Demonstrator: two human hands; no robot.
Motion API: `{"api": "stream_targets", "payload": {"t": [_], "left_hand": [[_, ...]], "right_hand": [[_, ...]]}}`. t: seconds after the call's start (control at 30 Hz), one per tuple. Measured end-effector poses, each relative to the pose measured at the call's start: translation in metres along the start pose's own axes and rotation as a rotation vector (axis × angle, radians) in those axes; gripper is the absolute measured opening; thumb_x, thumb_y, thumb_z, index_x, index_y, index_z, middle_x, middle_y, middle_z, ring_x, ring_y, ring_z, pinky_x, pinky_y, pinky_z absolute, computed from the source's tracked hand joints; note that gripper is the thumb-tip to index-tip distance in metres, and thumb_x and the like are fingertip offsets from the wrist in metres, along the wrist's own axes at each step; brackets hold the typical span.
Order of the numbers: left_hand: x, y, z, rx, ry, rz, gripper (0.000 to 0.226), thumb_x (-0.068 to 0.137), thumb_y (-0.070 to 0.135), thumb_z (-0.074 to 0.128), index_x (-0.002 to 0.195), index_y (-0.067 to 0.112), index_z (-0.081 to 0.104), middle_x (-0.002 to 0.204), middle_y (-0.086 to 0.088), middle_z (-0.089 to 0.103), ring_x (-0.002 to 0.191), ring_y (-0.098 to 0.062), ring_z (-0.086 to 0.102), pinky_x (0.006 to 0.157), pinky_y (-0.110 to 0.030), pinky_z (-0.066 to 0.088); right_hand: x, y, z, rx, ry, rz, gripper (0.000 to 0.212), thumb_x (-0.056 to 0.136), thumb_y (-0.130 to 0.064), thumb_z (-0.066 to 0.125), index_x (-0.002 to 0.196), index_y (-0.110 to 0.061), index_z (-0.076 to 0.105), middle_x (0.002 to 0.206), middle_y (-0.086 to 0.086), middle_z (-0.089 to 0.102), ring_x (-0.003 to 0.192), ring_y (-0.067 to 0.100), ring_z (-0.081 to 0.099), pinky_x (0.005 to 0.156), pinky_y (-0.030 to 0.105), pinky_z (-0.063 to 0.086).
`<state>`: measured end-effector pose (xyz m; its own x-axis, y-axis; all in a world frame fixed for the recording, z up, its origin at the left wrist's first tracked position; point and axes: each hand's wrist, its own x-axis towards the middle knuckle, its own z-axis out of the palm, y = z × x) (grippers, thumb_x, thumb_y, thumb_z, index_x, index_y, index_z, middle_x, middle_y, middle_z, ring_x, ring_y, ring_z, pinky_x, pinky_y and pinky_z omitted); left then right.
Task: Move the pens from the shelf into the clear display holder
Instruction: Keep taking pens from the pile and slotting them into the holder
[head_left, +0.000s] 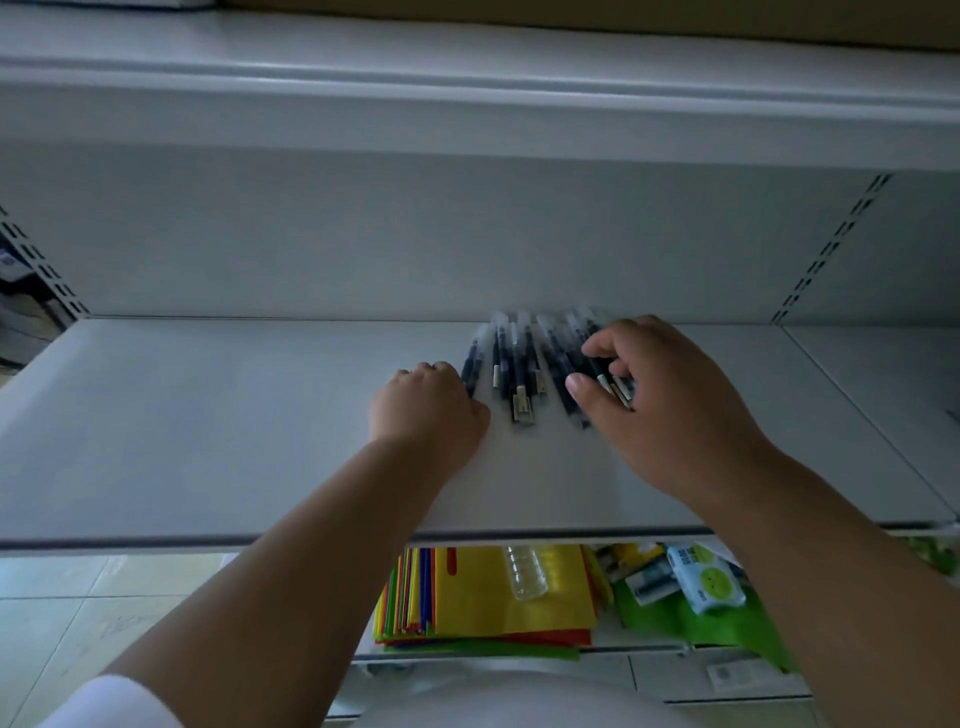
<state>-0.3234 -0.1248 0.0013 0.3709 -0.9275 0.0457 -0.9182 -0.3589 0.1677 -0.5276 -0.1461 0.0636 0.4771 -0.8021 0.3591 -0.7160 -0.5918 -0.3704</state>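
Observation:
Several dark pens (519, 374) with clear caps lie in a loose row near the back of the white shelf (208, 441). My left hand (426, 415) rests on the shelf with its fingers curled, pinching the lower end of the leftmost pen (472, 364). My right hand (660, 400) reaches over the right end of the row; its thumb and curled fingers grip a small bunch of pens (615, 387). No clear display holder is in view.
An upper shelf edge (467, 98) overhangs the work area. Perforated uprights (831, 249) flank the back panel. Below the shelf lie a stack of coloured folders (467, 613), a clear bottle (524, 571) and green packets (701, 577). Tiled floor (78, 597) shows at the lower left.

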Motion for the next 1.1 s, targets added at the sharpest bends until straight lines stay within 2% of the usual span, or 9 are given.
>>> {"api": "stream_targets", "payload": {"t": [0.07,0.2,0.3,0.47,0.57,0.63,0.73,0.93,1.1], "left_hand": [[0.003,0.0,-0.002,0.046,-0.013,0.017,0.033,0.092,0.036,0.045,0.105,0.011,0.061,0.093,-0.01,0.057,0.089,-0.028,0.053,0.069,-0.03,0.037],[0.001,-0.003,-0.005,0.063,-0.009,0.078,0.029,0.095,0.033,0.042,0.102,0.013,0.063,0.099,-0.011,0.063,0.094,-0.029,0.056,0.068,-0.029,0.035],[-0.004,-0.01,-0.006,-0.014,0.026,0.092,0.024,0.097,0.032,0.04,0.093,0.015,0.057,0.09,-0.009,0.058,0.082,-0.027,0.051,0.066,-0.031,0.034],[-0.025,-0.018,-0.002,-0.342,0.159,0.071,0.024,0.1,0.034,0.04,0.085,0.016,0.046,0.073,0.003,0.046,0.064,-0.019,0.045,0.051,-0.031,0.027],[-0.036,-0.018,0.002,-0.649,0.225,0.08,0.022,0.097,0.03,0.049,0.079,0.017,0.048,0.065,-0.003,0.052,0.056,-0.023,0.048,0.047,-0.034,0.034],[-0.043,-0.016,-0.001,-0.94,0.196,0.073,0.021,0.088,0.04,0.048,0.074,0.025,0.046,0.061,-0.002,0.054,0.052,-0.029,0.047,0.048,-0.042,0.04],[-0.056,-0.012,-0.007,-1.301,0.112,0.093,0.021,0.08,0.047,0.045,0.07,0.029,0.044,0.06,0.007,0.045,0.05,-0.019,0.036,0.048,-0.034,0.03],[-0.077,-0.007,-0.016,-1.443,0.158,0.078,0.018,0.103,0.014,0.042,0.086,0.011,0.047,0.068,0.0,0.05,0.051,-0.015,0.037,0.045,-0.02,0.035],[-0.079,-0.012,-0.014,-1.441,0.134,-0.041,0.021,0.105,0.009,0.036,0.088,0.013,0.049,0.065,0.002,0.054,0.05,-0.013,0.039,0.045,-0.02,0.035]], "right_hand": [[0.0,-0.001,0.001,-0.003,-0.001,-0.002,0.027,0.091,-0.04,0.059,0.111,-0.022,0.059,0.103,-0.012,0.051,0.097,0.01,0.053,0.075,0.025,0.037],[-0.001,-0.001,0.002,-0.001,-0.001,0.004,0.027,0.092,-0.042,0.057,0.112,-0.024,0.058,0.104,-0.014,0.051,0.095,0.008,0.052,0.073,0.024,0.037],[-0.002,0.002,0.003,0.005,-0.001,0.007,0.027,0.091,-0.042,0.057,0.111,-0.024,0.058,0.104,-0.013,0.053,0.093,0.008,0.053,0.071,0.025,0.038],[0.0,0.012,0.008,0.038,-0.004,0.065,0.026,0.091,-0.04,0.06,0.11,-0.023,0.059,0.102,-0.009,0.054,0.09,0.01,0.053,0.07,0.026,0.039],[0.005,0.018,0.016,0.027,-0.025,0.092,0.024,0.09,-0.039,0.063,0.107,-0.021,0.059,0.1,-0.007,0.054,0.087,0.012,0.053,0.07,0.026,0.04],[0.008,0.023,0.023,-0.002,-0.061,0.122,0.023,0.091,-0.038,0.063,0.104,-0.021,0.058,0.098,-0.006,0.053,0.084,0.013,0.052,0.07,0.027,0.039],[0.011,0.029,0.037,-0.059,-0.131,0.189,0.02,0.091,-0.037,0.062,0.098,-0.02,0.055,0.095,-0.004,0.053,0.083,0.017,0.052,0.07,0.029,0.042],[0.017,0.028,0.054,-0.137,-0.189,0.249,0.025,0.091,-0.032,0.065,0.087,-0.017,0.046,0.084,-0.002,0.047,0.074,0.019,0.046,0.067,0.026,0.033],[0.025,0.021,0.061,-0.14,-0.221,0.32,0.022,0.092,-0.03,0.063,0.106,-0.015,0.055,0.094,0.001,0.062,0.086,0.021,0.059,0.069,0.027,0.04]]}}
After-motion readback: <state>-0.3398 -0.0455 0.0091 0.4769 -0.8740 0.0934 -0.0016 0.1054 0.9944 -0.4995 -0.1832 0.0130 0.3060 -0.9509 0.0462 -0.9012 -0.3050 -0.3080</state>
